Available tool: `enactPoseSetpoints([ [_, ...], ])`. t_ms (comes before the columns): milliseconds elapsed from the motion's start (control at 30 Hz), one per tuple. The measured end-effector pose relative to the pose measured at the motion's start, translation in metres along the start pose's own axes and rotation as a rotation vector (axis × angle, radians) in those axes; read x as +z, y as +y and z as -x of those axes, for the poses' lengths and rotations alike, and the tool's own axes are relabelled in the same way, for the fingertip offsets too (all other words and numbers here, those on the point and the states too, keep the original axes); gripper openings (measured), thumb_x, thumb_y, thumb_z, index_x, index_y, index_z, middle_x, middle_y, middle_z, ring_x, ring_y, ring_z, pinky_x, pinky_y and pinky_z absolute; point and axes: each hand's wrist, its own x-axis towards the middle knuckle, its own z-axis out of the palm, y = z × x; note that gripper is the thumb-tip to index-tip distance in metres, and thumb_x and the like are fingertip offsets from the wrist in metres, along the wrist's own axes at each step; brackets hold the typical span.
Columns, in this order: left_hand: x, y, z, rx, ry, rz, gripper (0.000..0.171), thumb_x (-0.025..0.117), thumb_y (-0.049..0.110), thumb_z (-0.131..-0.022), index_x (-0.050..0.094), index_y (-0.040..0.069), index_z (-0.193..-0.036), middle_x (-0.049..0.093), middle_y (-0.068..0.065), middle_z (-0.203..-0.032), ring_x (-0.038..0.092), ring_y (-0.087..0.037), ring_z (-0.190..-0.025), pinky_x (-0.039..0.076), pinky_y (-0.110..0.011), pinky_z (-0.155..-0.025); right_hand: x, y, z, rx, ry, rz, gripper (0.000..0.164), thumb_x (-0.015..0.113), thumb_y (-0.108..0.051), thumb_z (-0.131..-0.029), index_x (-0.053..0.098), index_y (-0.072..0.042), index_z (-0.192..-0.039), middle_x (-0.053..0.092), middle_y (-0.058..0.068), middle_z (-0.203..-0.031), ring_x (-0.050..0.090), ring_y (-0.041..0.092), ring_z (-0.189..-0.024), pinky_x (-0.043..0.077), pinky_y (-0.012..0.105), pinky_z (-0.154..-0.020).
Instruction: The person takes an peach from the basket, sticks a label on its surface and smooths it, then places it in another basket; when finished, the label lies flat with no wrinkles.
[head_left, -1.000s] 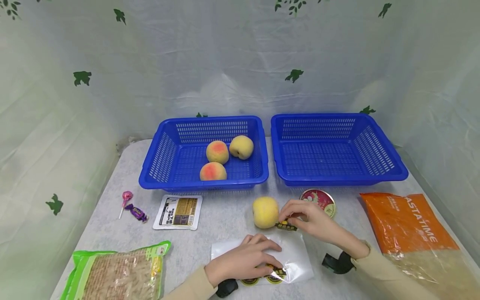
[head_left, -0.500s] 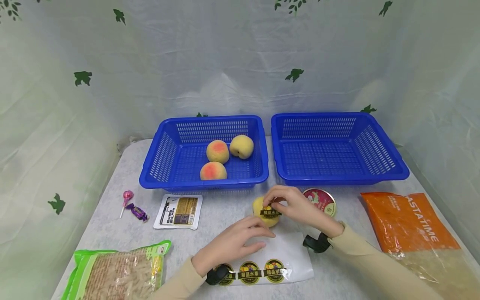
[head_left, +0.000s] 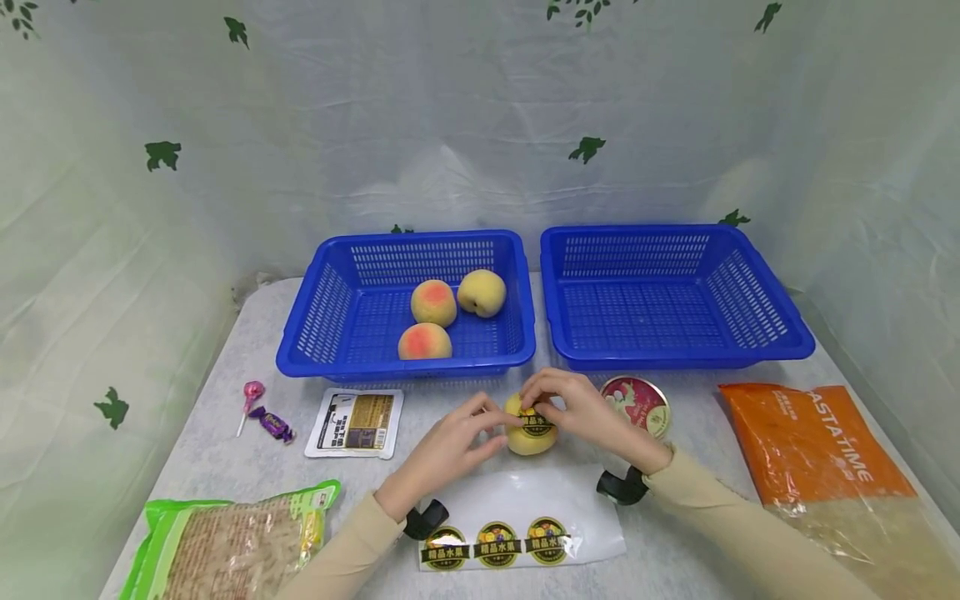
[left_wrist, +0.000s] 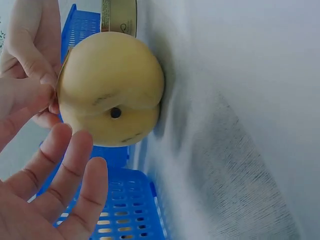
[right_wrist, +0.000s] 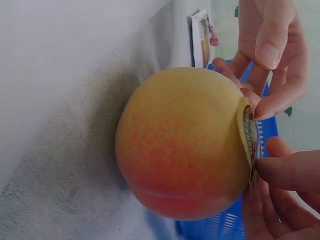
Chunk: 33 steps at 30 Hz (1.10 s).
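Observation:
A yellow peach (head_left: pixel 530 447) with a red blush (right_wrist: pixel 172 200) sits on the table between both hands. On its top lies a black and gold round label sticker (head_left: pixel 536 423), whose edge stands slightly off the skin in the right wrist view. My right hand (head_left: pixel 581 406) pinches that sticker between thumb and fingers. My left hand (head_left: pixel 459 440) reaches in from the left, its index fingertip at the sticker's edge and the other fingers spread loosely beside the fruit. In front lies a white backing sheet (head_left: pixel 525 496) with several matching stickers along its near edge.
Behind are two blue baskets; the left basket (head_left: pixel 337 367) holds three peaches (head_left: pixel 433 302), the right basket (head_left: pixel 675 354) none. Around stand a round red tin (head_left: pixel 637 404), an orange bag (head_left: pixel 825 442), a green-edged bag (head_left: pixel 236 546), a white packet (head_left: pixel 356 422), a lollipop (head_left: pixel 253 392) and a purple candy (head_left: pixel 273 425).
My right hand has carried the sticker from beside the peach onto its top. The left hand has left the backing sheet and moved up to the fruit, uncovering the stickers on the sheet.

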Motion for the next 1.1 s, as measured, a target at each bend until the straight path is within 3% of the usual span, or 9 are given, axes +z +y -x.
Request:
enactPoseSetpoints([
  [133, 0.003, -0.002, -0.001, -0.023, -0.011, 0.032, 0.027, 0.058, 0.020, -0.088, 0.061, 0.024, -0.115, 0.049, -0.002, -0.098, 0.052, -0.013, -0.080, 0.045, -0.023, -0.067, 0.001, 0.001, 0.003, 0.012, 0.029, 0.050, 0.018, 0.064, 0.007, -0.077, 0.064, -0.010, -0.084, 0.061, 0.004, -0.101, 0.056, 0.018, -0.096, 0.046, 0.032, -0.082],
  [267, 0.005, -0.003, -0.001, -0.053, -0.020, 0.066, 0.030, 0.059, 0.021, -0.088, 0.058, 0.025, -0.118, 0.044, 0.001, -0.101, 0.050, -0.012, -0.079, 0.045, -0.022, -0.066, -0.001, 0.002, 0.010, 0.103, 0.005, 0.039, 0.016, 0.065, 0.000, -0.080, 0.064, -0.013, -0.089, 0.059, 0.004, -0.109, 0.054, 0.020, -0.103, 0.044, 0.037, -0.086],
  [467, 0.007, -0.006, -0.005, -0.114, -0.020, 0.134, 0.031, 0.057, 0.027, -0.089, 0.056, 0.027, -0.119, 0.039, 0.005, -0.107, 0.049, -0.015, -0.087, 0.044, -0.025, -0.069, -0.003, 0.009, 0.017, 0.177, -0.062, -0.088, 0.018, 0.064, -0.003, -0.082, 0.058, -0.012, -0.098, 0.055, 0.005, -0.115, 0.049, 0.022, -0.110, 0.041, 0.034, -0.091],
  [633, 0.010, -0.007, -0.013, -0.181, 0.011, 0.287, 0.019, 0.059, 0.026, -0.088, 0.062, 0.023, -0.107, 0.039, 0.005, -0.110, 0.046, -0.018, -0.103, 0.044, -0.035, -0.084, -0.004, 0.009, 0.018, 0.200, -0.059, -0.214, 0.012, 0.060, -0.002, -0.085, 0.056, -0.005, -0.096, 0.053, 0.012, -0.119, 0.046, 0.026, -0.114, 0.039, 0.037, -0.093],
  [733, 0.013, -0.006, -0.018, -0.205, 0.052, 0.346, 0.013, 0.062, 0.024, -0.085, 0.063, 0.020, -0.098, 0.039, 0.003, -0.110, 0.044, -0.016, -0.106, 0.043, -0.037, -0.087, -0.007, 0.001, 0.017, 0.220, -0.042, -0.291, 0.007, 0.056, 0.003, -0.086, 0.055, 0.003, -0.092, 0.052, 0.019, -0.118, 0.045, 0.032, -0.114, 0.038, 0.043, -0.093],
  [933, 0.025, -0.005, -0.028, -0.212, 0.096, 0.328, 0.015, 0.066, 0.025, -0.082, 0.055, 0.019, -0.089, 0.038, 0.000, -0.107, 0.043, -0.017, -0.102, 0.042, -0.035, -0.086, -0.008, -0.011, 0.013, 0.263, -0.014, -0.325, 0.004, 0.054, 0.008, -0.084, 0.054, 0.008, -0.088, 0.052, 0.024, -0.116, 0.046, 0.036, -0.112, 0.038, 0.046, -0.092],
  [1100, 0.030, -0.005, -0.028, -0.206, 0.117, 0.335, 0.017, 0.067, 0.024, -0.081, 0.052, 0.020, -0.088, 0.036, -0.001, -0.107, 0.040, -0.018, -0.101, 0.040, -0.036, -0.085, -0.003, 0.003, 0.015, 0.326, -0.011, -0.401, 0.004, 0.054, 0.002, -0.087, 0.056, 0.003, -0.090, 0.052, 0.018, -0.120, 0.045, 0.030, -0.115, 0.037, 0.042, -0.094],
])
